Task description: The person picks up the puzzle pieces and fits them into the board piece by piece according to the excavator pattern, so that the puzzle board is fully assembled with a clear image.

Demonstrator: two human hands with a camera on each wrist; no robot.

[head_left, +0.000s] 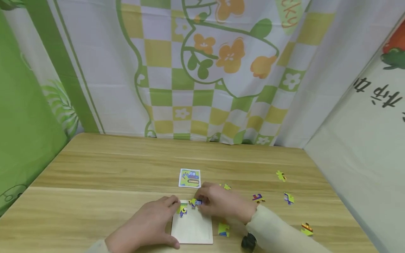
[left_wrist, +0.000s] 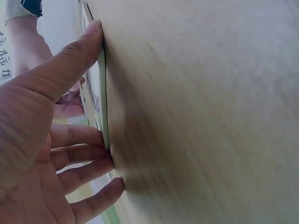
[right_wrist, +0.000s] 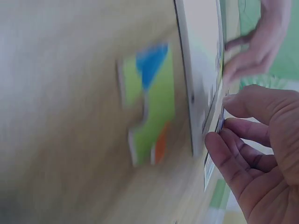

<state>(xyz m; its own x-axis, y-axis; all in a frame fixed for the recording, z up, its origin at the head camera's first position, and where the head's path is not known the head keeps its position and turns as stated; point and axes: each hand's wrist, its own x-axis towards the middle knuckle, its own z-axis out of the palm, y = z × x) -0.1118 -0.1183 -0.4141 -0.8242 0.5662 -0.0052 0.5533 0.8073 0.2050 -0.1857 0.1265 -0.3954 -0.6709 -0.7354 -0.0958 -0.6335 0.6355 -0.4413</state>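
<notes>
A square white puzzle board (head_left: 193, 232) lies on the table between the two hands. My left hand (head_left: 150, 219) rests along its left side, thumb near the lower corner and fingertips by the upper one. In the left wrist view, the thumb and fairly straight fingers touch the board's edge. A jigsaw piece with a yellow and purple print (head_left: 182, 209) sits in the board's upper left corner. Just right of it, my right hand (head_left: 223, 202) pinches another jigsaw piece (head_left: 194, 202) over the top edge. In the right wrist view, the fingers mostly hide this piece.
A small picture card (head_left: 190, 178) showing a vehicle lies beyond the board. A green and blue piece (head_left: 223, 229) is right of the board, and several loose pieces, including a purple and red one (head_left: 258, 198), spread further right. A black object (head_left: 248, 242) is under the right forearm.
</notes>
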